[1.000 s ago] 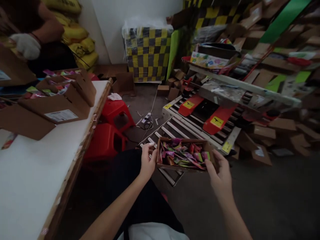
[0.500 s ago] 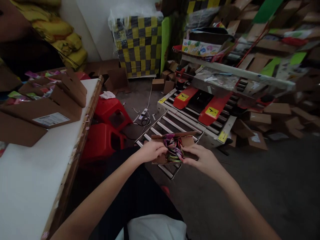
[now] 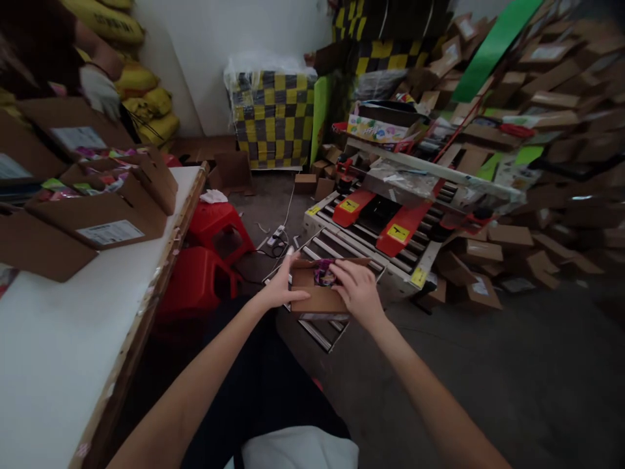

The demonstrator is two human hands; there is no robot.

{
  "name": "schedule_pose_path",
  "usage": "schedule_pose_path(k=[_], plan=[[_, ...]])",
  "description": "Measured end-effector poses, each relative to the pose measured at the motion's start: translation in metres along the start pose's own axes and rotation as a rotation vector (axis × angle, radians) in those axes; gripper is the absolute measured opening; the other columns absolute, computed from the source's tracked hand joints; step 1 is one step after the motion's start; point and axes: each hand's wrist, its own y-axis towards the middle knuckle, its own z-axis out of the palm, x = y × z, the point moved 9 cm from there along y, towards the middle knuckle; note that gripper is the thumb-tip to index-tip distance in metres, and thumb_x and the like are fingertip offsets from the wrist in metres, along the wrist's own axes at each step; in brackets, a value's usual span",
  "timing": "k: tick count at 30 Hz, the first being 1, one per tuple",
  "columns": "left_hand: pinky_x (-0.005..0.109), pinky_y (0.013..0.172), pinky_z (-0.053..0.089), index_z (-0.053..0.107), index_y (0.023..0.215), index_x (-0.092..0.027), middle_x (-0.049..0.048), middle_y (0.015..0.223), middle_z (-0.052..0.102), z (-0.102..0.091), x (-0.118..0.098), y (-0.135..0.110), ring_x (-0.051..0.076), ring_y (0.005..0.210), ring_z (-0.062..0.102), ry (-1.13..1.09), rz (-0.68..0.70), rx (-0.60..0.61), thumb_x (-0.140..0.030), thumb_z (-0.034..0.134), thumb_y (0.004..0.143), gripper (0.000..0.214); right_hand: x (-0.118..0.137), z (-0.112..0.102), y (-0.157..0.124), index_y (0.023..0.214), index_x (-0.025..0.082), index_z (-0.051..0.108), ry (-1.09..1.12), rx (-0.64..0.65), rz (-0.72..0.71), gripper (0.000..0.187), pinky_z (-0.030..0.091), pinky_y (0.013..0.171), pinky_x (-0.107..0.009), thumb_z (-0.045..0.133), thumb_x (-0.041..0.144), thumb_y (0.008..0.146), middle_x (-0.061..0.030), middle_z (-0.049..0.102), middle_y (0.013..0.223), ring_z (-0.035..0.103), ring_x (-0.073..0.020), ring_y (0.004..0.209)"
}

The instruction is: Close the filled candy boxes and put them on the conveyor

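A small open cardboard box (image 3: pixel 317 301) sits on the short roller conveyor in front of me, with purple wrapped packets (image 3: pixel 324 272) showing inside. Its near flap stands over the front part of the opening. My left hand (image 3: pixel 279 286) grips the box's left end, thumb along the near flap and fingers at the far side. On the right, my right hand (image 3: pixel 360 293) is bent over the near flap, fingertips beside the packets; what lies under its palm is hidden.
At left, a white table (image 3: pixel 43 345) bears open boxes (image 3: pixel 114 218) of colourful packets; a co-worker's gloved hand (image 3: pixel 100 91) is behind them. Red stools (image 3: pixel 195 280) stand beside the table. Ahead is a roller conveyor machine (image 3: pixel 390 234); many cardboard boxes (image 3: pixel 561 104) are heaped at right.
My left hand has moved from the packets to the box's left end. My right hand has shifted left over the box. The near flap now covers more of the packets.
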Motion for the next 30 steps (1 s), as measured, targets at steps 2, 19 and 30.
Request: schedule_pose_path(k=[2,19,30], plan=[[0.045,0.109,0.032,0.022,0.145,-0.019,0.0166,0.144,0.038,0.003,-0.001,0.002,0.031,0.133,0.037,-0.056,-0.012,0.062,-0.042,0.076,0.065,0.099,0.016,0.014,0.001,0.131,0.022,0.051,0.04,0.153,-0.127,0.046,0.031,0.105,-0.04,0.033,0.011,0.091,-0.007,0.055,0.133,0.044,-0.0213,0.126],[0.039,0.092,0.043,0.046,0.118,-0.019,0.0091,0.111,0.052,0.015,-0.003,-0.007,0.025,0.104,0.051,0.047,0.101,-0.131,-0.039,0.074,0.071,0.058,-0.026,0.005,0.023,0.105,0.014,0.065,-0.052,-0.08,0.237,0.031,0.04,0.096,-0.043,0.046,0.035,0.091,-0.0161,0.064,0.108,0.055,-0.0271,0.108],[0.038,0.081,0.045,0.057,0.075,-0.018,0.0078,0.097,0.059,0.031,-0.03,-0.048,0.023,0.091,0.054,0.483,0.241,-0.433,-0.035,0.067,0.078,0.02,-0.022,0.022,-0.024,0.139,0.021,0.041,-0.126,0.08,-0.12,0.046,0.016,0.112,-0.056,0.031,0.032,0.096,-0.0093,0.051,0.138,0.037,-0.0274,0.134]])
